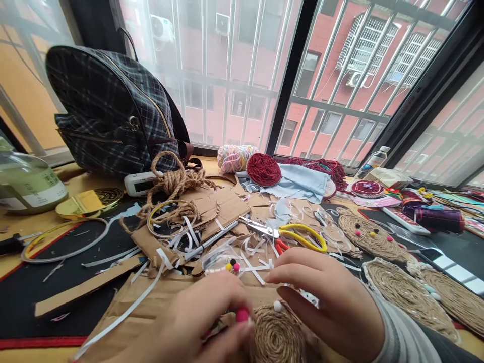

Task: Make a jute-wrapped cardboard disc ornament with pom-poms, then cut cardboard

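Observation:
Near the bottom centre lies a coiled jute disc [278,335] with a white bead [277,306] at its upper edge. My left hand [206,320] is closed beside the disc's left edge, pinching a pink bead [242,315] between thumb and finger. On the right, my right hand [325,297] arches over the disc's upper right side, its fingers apart and nothing visible between them. Yellow, black and pink beads [232,266] rest in a small clear tray just beyond my hands. Yellow-handled scissors [302,237] lie behind my right hand.
Cardboard pieces [223,212] and white strips cover the middle. A backpack [113,111] and jute rope [170,181] stand behind on the left. More jute discs [404,292] lie at right. Red yarn [263,169] and a bottle [374,160] are near the window.

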The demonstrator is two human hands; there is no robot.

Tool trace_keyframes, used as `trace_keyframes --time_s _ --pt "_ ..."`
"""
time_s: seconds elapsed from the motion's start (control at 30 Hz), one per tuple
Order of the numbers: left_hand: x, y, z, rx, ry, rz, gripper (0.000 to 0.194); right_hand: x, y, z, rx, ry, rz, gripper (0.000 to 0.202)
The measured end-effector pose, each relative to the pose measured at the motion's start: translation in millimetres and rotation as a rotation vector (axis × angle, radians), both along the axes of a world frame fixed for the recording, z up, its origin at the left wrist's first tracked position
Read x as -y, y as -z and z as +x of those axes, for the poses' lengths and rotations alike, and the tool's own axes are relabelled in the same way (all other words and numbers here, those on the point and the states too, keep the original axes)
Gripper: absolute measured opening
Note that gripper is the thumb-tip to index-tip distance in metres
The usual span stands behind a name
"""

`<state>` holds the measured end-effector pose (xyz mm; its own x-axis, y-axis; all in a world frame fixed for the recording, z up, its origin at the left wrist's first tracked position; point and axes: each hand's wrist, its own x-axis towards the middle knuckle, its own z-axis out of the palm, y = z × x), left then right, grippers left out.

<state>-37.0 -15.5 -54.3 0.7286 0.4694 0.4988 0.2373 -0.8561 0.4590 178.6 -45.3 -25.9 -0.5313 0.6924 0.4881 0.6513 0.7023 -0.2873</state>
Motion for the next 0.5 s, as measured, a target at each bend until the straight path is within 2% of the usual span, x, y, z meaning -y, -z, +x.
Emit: trace_keyframes --time_s 0.1,0.2,0.4,0.47,0.5 --pt "-5 -5.6 1 0.003 -0.077 -0.169 0.01 4 0.6 -11 -0.074 -0.043 0.081 0.015" --pt "0 -8.3 5 0.021 -0.058 -0.375 0.012 7 3.7 -21 -0.114 -0.089 0.118 0.012" --pt "5 -15.6 16 0.092 -0.036 -0.92 0.022 11 8.3 -30 -0.23 -0.048 0.094 0.014" --pt "3 -17.0 18 0.062 -0.035 -0.997 0.025 11 8.9 -29 -0.235 -0.035 0.065 0.018" --pt "3 -17.3 17 0.045 -0.037 -0.985 0.027 10 9.2 -28 -0.241 -0.03 0.052 0.018"
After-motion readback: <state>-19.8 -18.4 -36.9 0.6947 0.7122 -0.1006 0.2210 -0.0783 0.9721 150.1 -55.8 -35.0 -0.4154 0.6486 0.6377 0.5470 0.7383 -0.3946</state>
